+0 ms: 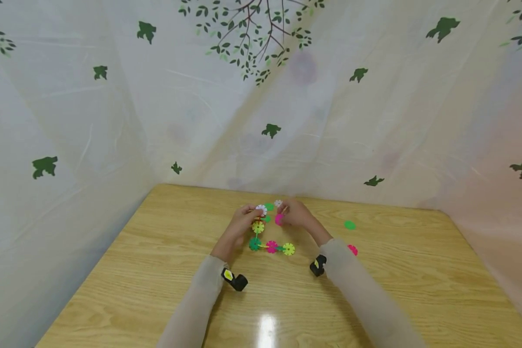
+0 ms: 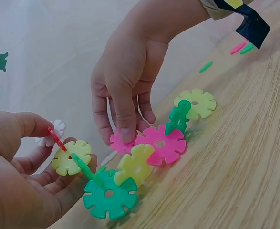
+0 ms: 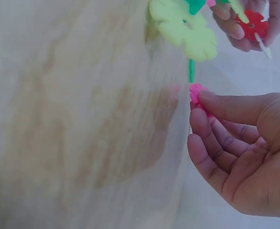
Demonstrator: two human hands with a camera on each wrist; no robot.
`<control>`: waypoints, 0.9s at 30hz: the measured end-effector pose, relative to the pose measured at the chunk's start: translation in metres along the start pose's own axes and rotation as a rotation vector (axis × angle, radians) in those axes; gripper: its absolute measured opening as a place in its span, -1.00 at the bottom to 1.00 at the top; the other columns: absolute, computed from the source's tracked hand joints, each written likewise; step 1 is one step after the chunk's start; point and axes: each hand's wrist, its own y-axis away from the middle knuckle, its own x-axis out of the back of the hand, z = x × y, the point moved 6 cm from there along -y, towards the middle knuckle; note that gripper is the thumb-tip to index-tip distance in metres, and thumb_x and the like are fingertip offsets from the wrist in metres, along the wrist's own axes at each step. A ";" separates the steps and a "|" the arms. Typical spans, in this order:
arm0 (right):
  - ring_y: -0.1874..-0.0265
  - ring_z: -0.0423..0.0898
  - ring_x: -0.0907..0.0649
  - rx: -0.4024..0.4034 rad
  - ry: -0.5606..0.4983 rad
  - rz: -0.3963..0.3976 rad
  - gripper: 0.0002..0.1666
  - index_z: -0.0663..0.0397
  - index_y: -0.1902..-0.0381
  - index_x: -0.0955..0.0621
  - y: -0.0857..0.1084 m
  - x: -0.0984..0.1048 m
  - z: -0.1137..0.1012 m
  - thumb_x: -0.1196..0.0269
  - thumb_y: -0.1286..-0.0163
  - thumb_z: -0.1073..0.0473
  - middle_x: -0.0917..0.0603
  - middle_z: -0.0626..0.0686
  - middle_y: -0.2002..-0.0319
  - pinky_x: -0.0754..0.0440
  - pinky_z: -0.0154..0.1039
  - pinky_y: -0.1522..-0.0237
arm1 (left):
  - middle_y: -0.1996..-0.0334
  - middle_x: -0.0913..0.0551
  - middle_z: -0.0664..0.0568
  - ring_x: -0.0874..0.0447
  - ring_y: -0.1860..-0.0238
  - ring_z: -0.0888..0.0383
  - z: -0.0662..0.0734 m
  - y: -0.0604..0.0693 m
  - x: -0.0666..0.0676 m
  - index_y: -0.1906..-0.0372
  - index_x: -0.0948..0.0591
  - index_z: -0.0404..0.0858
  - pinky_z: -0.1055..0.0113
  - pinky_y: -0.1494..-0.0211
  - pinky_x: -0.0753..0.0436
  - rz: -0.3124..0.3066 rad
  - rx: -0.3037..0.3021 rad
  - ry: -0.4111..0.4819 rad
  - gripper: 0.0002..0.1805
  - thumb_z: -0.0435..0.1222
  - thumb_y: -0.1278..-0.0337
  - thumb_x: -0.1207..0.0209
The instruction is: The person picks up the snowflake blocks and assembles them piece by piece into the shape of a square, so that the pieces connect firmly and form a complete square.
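Observation:
My left hand grips the far end of a chain of slotted, flower-shaped plastic discs. At that end a white disc is joined to a red disc. From there the chain passes through a yellow disc and a light green one to a teal disc. There it bends right, through another yellow disc, a pink disc and a green one, to a yellow disc. Between thumb and fingers, my right hand pinches a separate pink disc.
Behind the hands lie a loose green disc and a white disc. Off to the right, another green disc and a pink disc lie on the wooden table. A patterned cloth hangs behind the table.

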 end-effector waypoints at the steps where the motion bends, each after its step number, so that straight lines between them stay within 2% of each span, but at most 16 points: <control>1: 0.52 -0.17 -0.60 0.000 -0.015 0.005 -0.75 0.36 0.15 -0.67 0.001 0.000 0.001 -0.40 -0.17 0.45 -0.69 0.13 0.38 -0.58 -0.37 0.46 | 0.39 -0.64 0.13 -0.66 0.37 0.26 0.000 0.000 0.000 0.26 -0.59 -0.29 0.46 0.28 -0.58 0.000 0.001 0.002 -0.90 -0.35 -0.40 -0.15; 7: 0.45 -0.19 -0.59 0.073 -0.106 0.077 -0.80 0.37 0.24 -0.70 0.011 0.007 0.000 -0.44 -0.17 0.39 -0.70 0.11 0.40 -0.59 -0.38 0.41 | 0.38 -0.63 0.08 -0.61 0.39 0.26 -0.003 -0.002 0.002 0.36 -0.61 -0.25 0.45 0.30 -0.54 0.015 0.017 -0.016 -0.82 -0.30 -0.41 -0.15; 11: 0.46 -0.25 -0.59 0.118 -0.210 0.097 -0.82 0.44 0.26 -0.69 0.017 0.010 -0.003 -0.40 -0.17 0.43 -0.71 0.07 0.45 -0.61 -0.40 0.39 | 0.37 -0.63 0.03 -0.62 0.41 0.25 -0.004 -0.002 0.003 0.39 -0.61 -0.25 0.45 0.33 -0.55 0.023 0.031 -0.003 -0.81 -0.31 -0.40 -0.15; 18: 0.42 -0.23 -0.72 0.111 -0.398 0.080 -0.81 0.49 0.22 -0.66 0.024 0.008 -0.006 -0.39 -0.26 0.43 -0.77 0.12 0.39 -0.80 -0.18 0.17 | 0.43 -0.62 0.06 -0.60 0.45 0.25 -0.006 -0.001 0.003 0.38 -0.60 -0.26 0.46 0.38 -0.54 0.038 0.070 0.015 -0.82 -0.31 -0.39 -0.17; 21: 0.39 -0.21 -0.74 0.129 -0.410 0.101 -0.82 0.47 0.22 -0.67 0.026 0.007 -0.008 -0.39 -0.27 0.41 -0.78 0.20 0.33 -0.80 -0.17 0.15 | 0.45 -0.62 0.07 -0.59 0.44 0.24 -0.006 -0.001 0.002 0.39 -0.58 -0.27 0.46 0.37 -0.54 0.042 0.066 0.008 -0.81 -0.31 -0.39 -0.17; 23: 0.37 -0.16 -0.75 0.153 -0.421 0.111 -0.82 0.47 0.22 -0.68 0.027 0.006 -0.010 -0.40 -0.27 0.40 -0.78 0.28 0.29 -0.79 -0.24 0.18 | 0.43 -0.62 0.05 -0.59 0.43 0.24 -0.006 -0.001 0.001 0.38 -0.57 -0.29 0.46 0.36 -0.54 0.041 0.064 0.008 -0.81 -0.31 -0.40 -0.16; 27: 0.29 0.09 -0.78 0.210 -0.407 0.121 -0.82 0.51 0.23 -0.69 0.030 0.003 -0.016 -0.39 -0.28 0.41 -0.76 0.40 0.24 -0.75 -0.34 0.24 | 0.42 -0.61 0.04 -0.60 0.43 0.24 -0.007 -0.002 0.000 0.38 -0.56 -0.31 0.47 0.37 -0.53 0.039 0.057 0.019 -0.80 -0.31 -0.40 -0.17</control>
